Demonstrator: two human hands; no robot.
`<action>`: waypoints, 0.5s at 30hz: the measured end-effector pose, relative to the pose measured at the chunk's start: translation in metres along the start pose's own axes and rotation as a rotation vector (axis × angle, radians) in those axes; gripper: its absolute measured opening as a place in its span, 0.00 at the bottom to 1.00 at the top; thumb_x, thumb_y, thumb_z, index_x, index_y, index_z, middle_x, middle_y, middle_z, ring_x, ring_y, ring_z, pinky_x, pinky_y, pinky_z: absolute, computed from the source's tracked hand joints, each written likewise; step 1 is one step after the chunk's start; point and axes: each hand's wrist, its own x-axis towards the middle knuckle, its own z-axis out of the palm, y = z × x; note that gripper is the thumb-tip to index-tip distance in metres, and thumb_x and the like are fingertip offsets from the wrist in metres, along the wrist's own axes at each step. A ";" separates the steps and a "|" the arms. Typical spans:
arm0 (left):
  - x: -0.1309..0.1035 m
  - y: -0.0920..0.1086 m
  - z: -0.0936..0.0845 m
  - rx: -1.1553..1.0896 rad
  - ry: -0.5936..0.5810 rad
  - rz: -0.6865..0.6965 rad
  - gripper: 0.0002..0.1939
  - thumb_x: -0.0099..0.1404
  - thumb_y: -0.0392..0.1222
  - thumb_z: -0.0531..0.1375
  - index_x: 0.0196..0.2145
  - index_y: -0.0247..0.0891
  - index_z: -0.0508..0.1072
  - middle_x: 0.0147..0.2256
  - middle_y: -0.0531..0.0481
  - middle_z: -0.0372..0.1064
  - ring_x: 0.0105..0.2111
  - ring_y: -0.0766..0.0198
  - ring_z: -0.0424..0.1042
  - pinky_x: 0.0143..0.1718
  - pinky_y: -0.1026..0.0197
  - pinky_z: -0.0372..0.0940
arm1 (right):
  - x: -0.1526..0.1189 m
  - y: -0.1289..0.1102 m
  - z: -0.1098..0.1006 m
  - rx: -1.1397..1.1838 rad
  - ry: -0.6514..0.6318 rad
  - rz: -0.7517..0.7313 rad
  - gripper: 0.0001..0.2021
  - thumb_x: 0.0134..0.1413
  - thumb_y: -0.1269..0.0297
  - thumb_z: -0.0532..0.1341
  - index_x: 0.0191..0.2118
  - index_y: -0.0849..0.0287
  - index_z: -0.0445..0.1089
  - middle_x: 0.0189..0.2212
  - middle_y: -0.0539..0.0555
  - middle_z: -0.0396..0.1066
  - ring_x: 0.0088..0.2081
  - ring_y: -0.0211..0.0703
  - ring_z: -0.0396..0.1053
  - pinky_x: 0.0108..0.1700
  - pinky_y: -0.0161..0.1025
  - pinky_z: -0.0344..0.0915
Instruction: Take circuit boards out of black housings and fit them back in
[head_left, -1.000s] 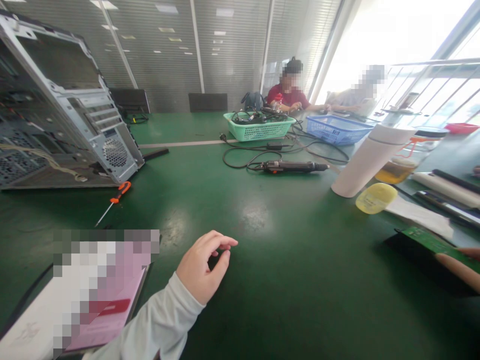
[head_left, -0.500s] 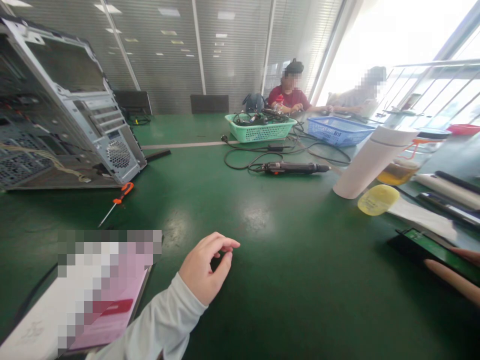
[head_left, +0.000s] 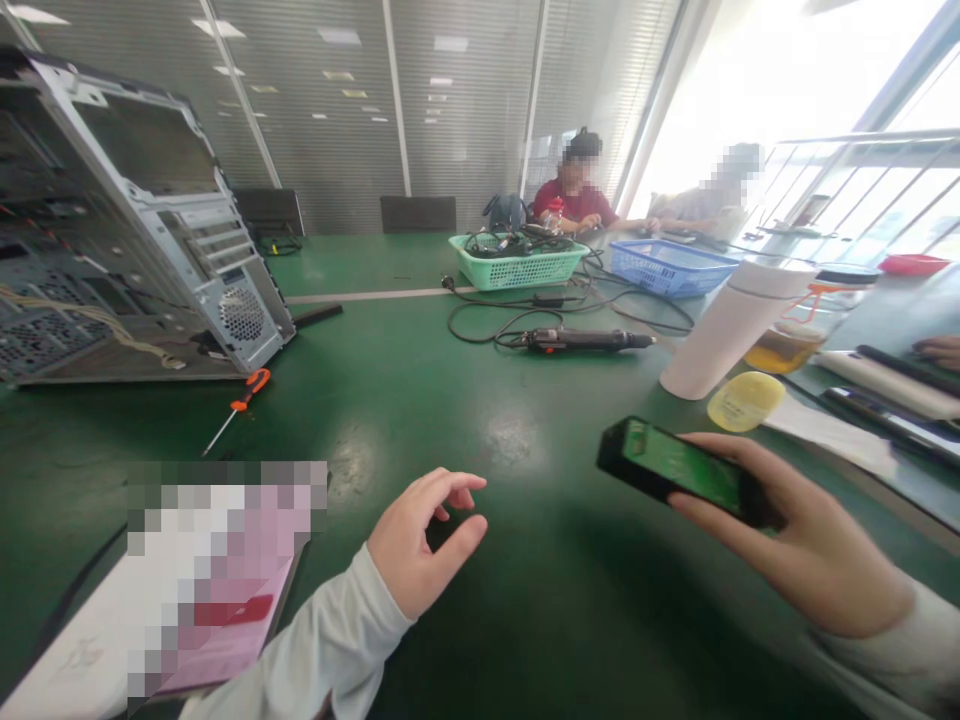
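My right hand (head_left: 814,545) holds a thick black rectangular box with a glossy green face (head_left: 686,470), thumb on the near side and fingers on the far side. The box is tilted and seems to be over the green table; I cannot make out what kind of device it is. My left hand (head_left: 427,540) rests low by the table at the middle, thumb and fingers apart, holding nothing. Left of that hand lies a partly blurred-out pink and white flat item (head_left: 225,640). An orange-handled screwdriver (head_left: 238,408) lies beyond it.
An opened computer case (head_left: 247,310) stands at the left. Further back are a black electric screwdriver (head_left: 592,341) with its cord, a green basket (head_left: 517,270) of cables and a blue basket (head_left: 675,270). A white tumbler (head_left: 705,340) and yellow container (head_left: 745,402) stand right. Two people sit behind.
My right hand has come in from the right edge, carrying the black box leftward and raising it. The thumb and fingers of my left hand have spread a little wider.
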 end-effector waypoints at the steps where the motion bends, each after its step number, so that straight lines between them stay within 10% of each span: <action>1: -0.002 0.000 0.000 -0.037 -0.014 0.000 0.20 0.58 0.41 0.59 0.49 0.42 0.67 0.35 0.51 0.69 0.35 0.60 0.70 0.35 0.58 0.67 | 0.006 -0.019 0.013 0.088 -0.056 -0.021 0.19 0.54 0.51 0.62 0.49 0.52 0.65 0.38 0.54 0.71 0.34 0.45 0.71 0.32 0.37 0.68; 5: -0.006 -0.001 0.002 -0.098 -0.053 -0.023 0.44 0.49 0.42 0.67 0.61 0.45 0.52 0.46 0.47 0.65 0.40 0.58 0.69 0.36 0.57 0.67 | 0.021 -0.069 0.054 0.357 -0.260 -0.071 0.17 0.53 0.61 0.62 0.49 0.54 0.64 0.42 0.54 0.68 0.41 0.45 0.68 0.44 0.41 0.68; 9: 0.001 -0.003 0.000 -0.033 -0.004 -0.084 0.25 0.53 0.42 0.65 0.49 0.42 0.65 0.42 0.48 0.68 0.39 0.57 0.70 0.35 0.57 0.66 | 0.028 -0.086 0.081 0.448 -0.354 -0.118 0.17 0.50 0.68 0.62 0.47 0.55 0.65 0.42 0.54 0.65 0.44 0.44 0.66 0.47 0.42 0.65; 15: 0.007 -0.002 -0.002 -0.045 0.030 -0.234 0.19 0.51 0.40 0.65 0.42 0.41 0.68 0.38 0.50 0.71 0.36 0.56 0.71 0.34 0.57 0.64 | 0.016 -0.079 0.104 0.506 -0.120 -0.121 0.26 0.51 0.69 0.60 0.56 0.54 0.57 0.46 0.54 0.65 0.48 0.45 0.65 0.51 0.43 0.64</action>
